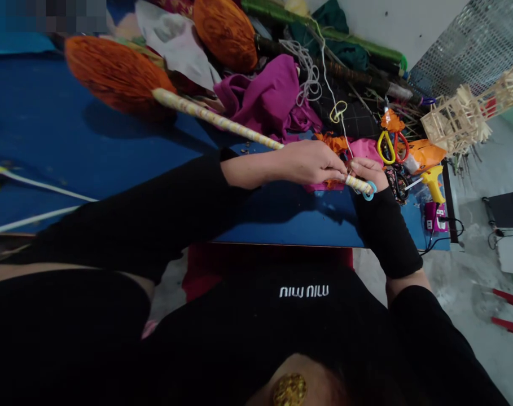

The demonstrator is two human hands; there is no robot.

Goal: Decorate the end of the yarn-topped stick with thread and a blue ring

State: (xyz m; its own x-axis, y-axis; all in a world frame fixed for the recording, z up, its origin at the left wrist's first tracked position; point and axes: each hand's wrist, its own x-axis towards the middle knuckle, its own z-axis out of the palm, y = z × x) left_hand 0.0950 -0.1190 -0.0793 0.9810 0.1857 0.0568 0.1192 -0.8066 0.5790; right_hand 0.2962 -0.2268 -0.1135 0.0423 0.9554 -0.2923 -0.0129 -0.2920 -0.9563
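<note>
A long handle [222, 119] wrapped in a pale yellow-and-white patterned strip slants across the blue table. Its thick left end meets a large, rounded orange cloth head [116, 73]. Near the thin right end, my left hand [307, 162] is closed around the handle from above. Just beside it, my right hand [369, 173] is closed with its fingertips by the handle, close to the left fingertips. A white string [329, 79] runs down to the right fingers; whether they pinch it or the handle is hard to see. A light blue ring [369, 190] hangs at the handle's tip.
Behind my hands lie magenta cloth [267, 93], a second orange head [226, 31], and a coil of grey cord [305, 70]. To the right are scissors [392, 148], a yellow glue gun [434, 181], a purple power strip [435, 217], and a stick model [459, 121].
</note>
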